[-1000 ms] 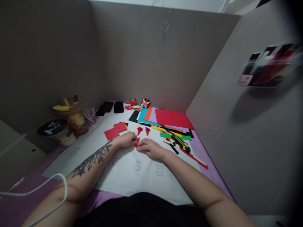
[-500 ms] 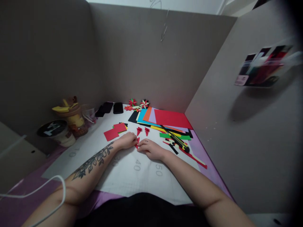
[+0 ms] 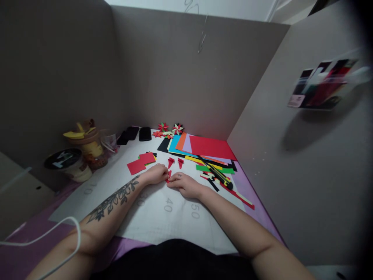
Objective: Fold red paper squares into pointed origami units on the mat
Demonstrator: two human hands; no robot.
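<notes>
A small piece of folded red paper (image 3: 169, 175) is pinched between my two hands at the middle of the white sheet. My left hand (image 3: 157, 173) closes on its left side, fingers curled. From the right, my right hand (image 3: 183, 183) presses its fingertips on the paper's lower end. Just beyond lie two folded red paper pieces (image 3: 171, 162), pointed at the bottom. Left of them rest red paper squares (image 3: 136, 166), with other colours showing under one. Part of the held paper is hidden by my fingers.
Coloured sheets (image 3: 212, 147) fan out at the back right. A yellow-black utility knife (image 3: 218, 174) lies over paper strips. Finished paper stars (image 3: 177, 129) and a black phone (image 3: 145, 134) sit at the back. Cups (image 3: 68, 165) stand left; a white cable (image 3: 78, 233) crosses my left arm.
My right fingertips have shifted slightly left along the red paper. The left hand stays nearly in place, and the view has tilted very slightly.
</notes>
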